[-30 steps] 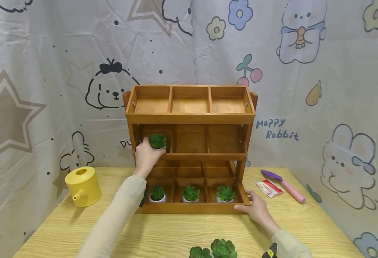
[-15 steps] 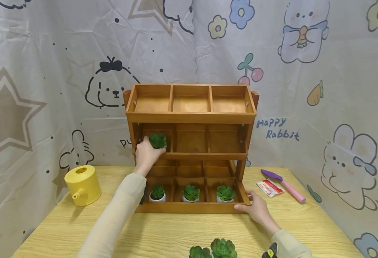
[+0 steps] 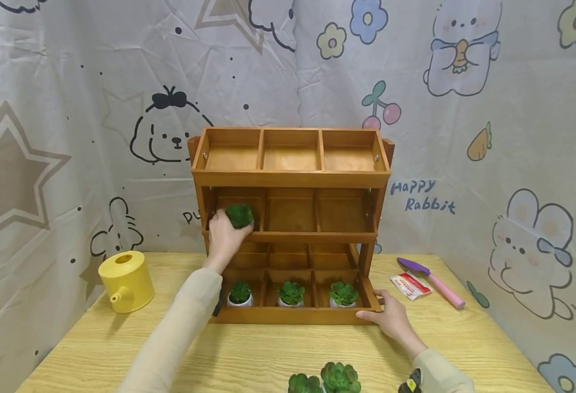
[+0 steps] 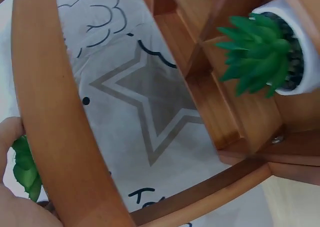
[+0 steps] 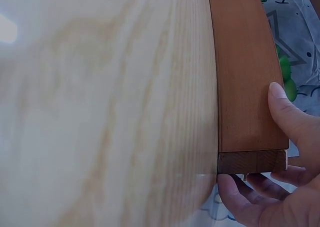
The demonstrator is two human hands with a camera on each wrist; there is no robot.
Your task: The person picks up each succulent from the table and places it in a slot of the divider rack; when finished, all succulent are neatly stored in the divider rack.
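My left hand (image 3: 224, 238) holds a small potted succulent (image 3: 239, 216) by its white pot, in the left compartment of the middle tier of a wooden shelf (image 3: 290, 180). In the left wrist view, part of that succulent (image 4: 26, 169) shows behind the tier's front board, next to my thumb. My right hand (image 3: 392, 317) grips the front right corner of the bottom tier. The right wrist view has the thumb (image 5: 285, 104) on the front board and the other fingers around the end. Three potted succulents stand in the bottom tier, one per compartment: left (image 3: 240, 293), middle (image 3: 291, 295) and right (image 3: 344, 295).
Two more succulents (image 3: 340, 377) stand at the near table edge, partly cut off. A yellow watering can (image 3: 126, 283) is at the left. To the right lie a purple trowel with a pink handle (image 3: 446, 291) and a red and white packet (image 3: 410, 286). Printed cloth (image 3: 268, 82) hangs behind.
The succulent in my left hand has tilted or shifted very slightly down and left within the same compartment. My right hand keeps its grip on the shelf corner.
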